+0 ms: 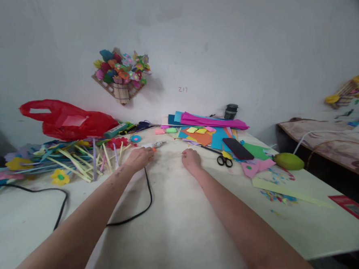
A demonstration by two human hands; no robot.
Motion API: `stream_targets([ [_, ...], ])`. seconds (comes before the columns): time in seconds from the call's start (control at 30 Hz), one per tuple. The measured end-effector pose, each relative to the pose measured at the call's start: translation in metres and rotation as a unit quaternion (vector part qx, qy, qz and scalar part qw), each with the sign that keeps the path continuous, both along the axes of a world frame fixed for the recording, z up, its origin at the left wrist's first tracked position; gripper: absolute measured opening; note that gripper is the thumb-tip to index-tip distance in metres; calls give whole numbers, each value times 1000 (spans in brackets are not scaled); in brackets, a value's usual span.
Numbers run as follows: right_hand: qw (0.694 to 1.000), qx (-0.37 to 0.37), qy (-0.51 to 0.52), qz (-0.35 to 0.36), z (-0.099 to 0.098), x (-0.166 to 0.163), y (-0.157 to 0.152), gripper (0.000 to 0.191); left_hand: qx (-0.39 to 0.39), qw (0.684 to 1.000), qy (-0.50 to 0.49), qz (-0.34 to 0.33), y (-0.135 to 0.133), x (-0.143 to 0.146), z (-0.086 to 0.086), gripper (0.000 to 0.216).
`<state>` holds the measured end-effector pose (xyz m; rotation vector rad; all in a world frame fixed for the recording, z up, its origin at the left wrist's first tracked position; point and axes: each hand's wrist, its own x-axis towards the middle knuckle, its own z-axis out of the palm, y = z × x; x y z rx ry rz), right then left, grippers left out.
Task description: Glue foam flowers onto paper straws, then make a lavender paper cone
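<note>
Both my arms stretch forward over a white table (pixel 174 215). My left hand (pixel 139 158) is closed around the handle of a glue gun (pixel 156 145), whose orange trigger shows at my fingertips and whose black cord (pixel 147 189) runs back under my wrist. My right hand (pixel 191 158) rests on the table a little to the right, fingers curled under, with nothing visible in it. Black-handled scissors (pixel 225 160) lie just right of that hand.
A heap of paper flowers with paper stems (pixel 59 159) lies at left, behind it a red plastic bag (pixel 67 121). Coloured paper sheets (pixel 210 130), a dark phone (pixel 238 148), a green mango (pixel 289 161) and paper scraps lie at right. A paper bouquet (pixel 122 74) hangs on the wall.
</note>
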<state>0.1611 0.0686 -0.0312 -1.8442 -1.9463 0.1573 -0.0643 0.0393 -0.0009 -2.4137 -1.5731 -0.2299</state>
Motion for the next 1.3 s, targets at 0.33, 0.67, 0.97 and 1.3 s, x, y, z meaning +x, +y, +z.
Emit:
stream_targets([
  [0.33,1000,-7,-2,-28,1,6,6,22,65,993,-99,-5,-5,64,13,10],
  [0.67,994,50,-93,-22,7,29,15,23,-92,940,-326,28,14,90,-3,14],
  [0.97,993,33,-104,-32,4,34,30,32,-197,841,-498,80,25,96,-9,23],
  [1.3,995,-9,-89,-50,-1,39,42,35,-301,753,-578,91,23,105,-2,34],
])
